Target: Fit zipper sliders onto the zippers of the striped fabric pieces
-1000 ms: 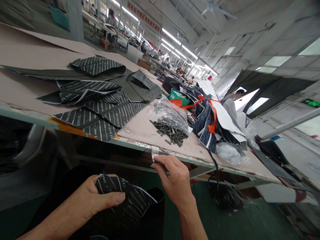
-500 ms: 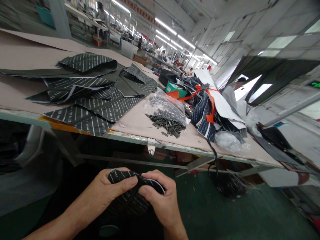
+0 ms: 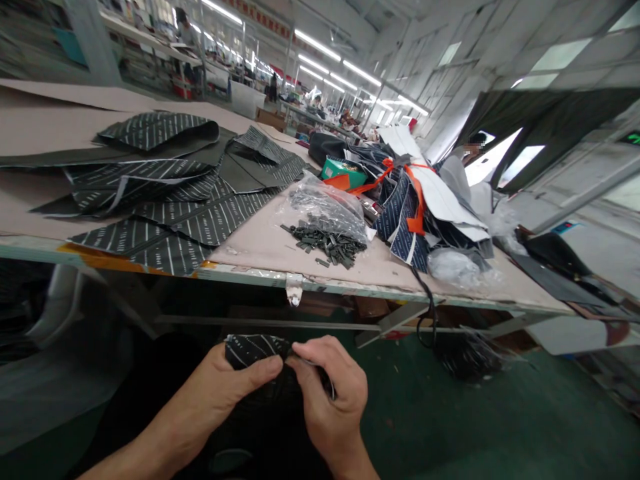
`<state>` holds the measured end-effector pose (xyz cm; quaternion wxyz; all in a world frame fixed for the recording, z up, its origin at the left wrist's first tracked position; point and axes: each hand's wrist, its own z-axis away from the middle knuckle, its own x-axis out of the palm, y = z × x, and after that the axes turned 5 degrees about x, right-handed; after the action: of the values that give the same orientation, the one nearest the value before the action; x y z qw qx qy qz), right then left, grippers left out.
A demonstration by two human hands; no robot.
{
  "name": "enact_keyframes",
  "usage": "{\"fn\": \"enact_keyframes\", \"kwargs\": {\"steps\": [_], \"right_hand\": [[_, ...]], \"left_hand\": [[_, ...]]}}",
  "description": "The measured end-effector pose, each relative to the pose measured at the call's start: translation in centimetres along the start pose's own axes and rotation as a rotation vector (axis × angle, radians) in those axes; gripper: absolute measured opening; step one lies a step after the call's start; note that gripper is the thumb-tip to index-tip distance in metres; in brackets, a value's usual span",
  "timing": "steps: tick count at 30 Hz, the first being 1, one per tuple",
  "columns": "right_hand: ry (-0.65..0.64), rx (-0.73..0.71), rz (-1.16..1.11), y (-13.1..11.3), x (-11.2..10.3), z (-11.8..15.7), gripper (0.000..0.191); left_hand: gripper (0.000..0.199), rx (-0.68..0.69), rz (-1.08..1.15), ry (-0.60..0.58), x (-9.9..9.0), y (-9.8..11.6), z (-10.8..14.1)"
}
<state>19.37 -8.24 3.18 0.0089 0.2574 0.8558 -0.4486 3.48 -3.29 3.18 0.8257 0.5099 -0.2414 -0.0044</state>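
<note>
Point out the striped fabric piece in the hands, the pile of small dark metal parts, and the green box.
striped fabric piece [image 3: 253,348], head view, on its top fold.
pile of small dark metal parts [image 3: 327,243], head view, on its middle.
green box [image 3: 345,172], head view, on its top face.

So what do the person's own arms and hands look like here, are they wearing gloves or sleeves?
No gloves: the left hand and right hand are both bare. Both forearms are uncovered too, with no sleeve in view up to the picture's edge. No ring, watch or bracelet shows. The fingernails are short and plain.
</note>
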Motion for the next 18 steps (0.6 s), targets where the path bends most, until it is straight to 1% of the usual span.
{"fn": "enact_keyframes", "kwargs": {"steps": [1, 3, 5, 7, 8, 11, 13, 18], "right_hand": [[-0.001, 0.111, -0.061, 0.2, 0.1, -0.1, 0.024], [-0.053, 0.289, -0.177, 0.6, 0.1, -0.1, 0.018], [-0.109, 0.364, -0.276, 0.8, 0.1, -0.1, 0.01], [-0.114, 0.414, -0.405, 1.0, 0.3, 0.1, 0.005], [-0.1, 0.467, -0.484, 1.0, 0.5, 0.1, 0.004], [-0.038, 0.676, -0.738, 1.3, 1.1, -0.2, 0.017], [-0.003, 0.773, -0.842, 1.6, 1.4, -0.9, 0.025], [0.026, 0.918, -0.879, 2.6, 1.8, -2.7, 0.031]], "left_hand": [[0.04, 0.009, -0.001, 0.001, 0.0, 0.0, 0.0], [0.041, -0.012, 0.019, 0.016, -0.1, 0.1, -0.1], [0.043, -0.041, 0.045, 0.032, -0.1, 0.4, -0.4], [0.047, -0.074, 0.074, 0.044, -0.1, 0.7, -0.8], [0.047, -0.084, 0.089, 0.043, 0.0, 0.9, -0.9], [0.046, -0.071, 0.118, 0.015, 0.4, 1.5, -1.4], [0.044, -0.028, 0.111, 0.021, 0.9, 1.9, -1.7], [0.043, 0.069, 0.066, 0.074, 1.9, 2.6, -2.5]]}}
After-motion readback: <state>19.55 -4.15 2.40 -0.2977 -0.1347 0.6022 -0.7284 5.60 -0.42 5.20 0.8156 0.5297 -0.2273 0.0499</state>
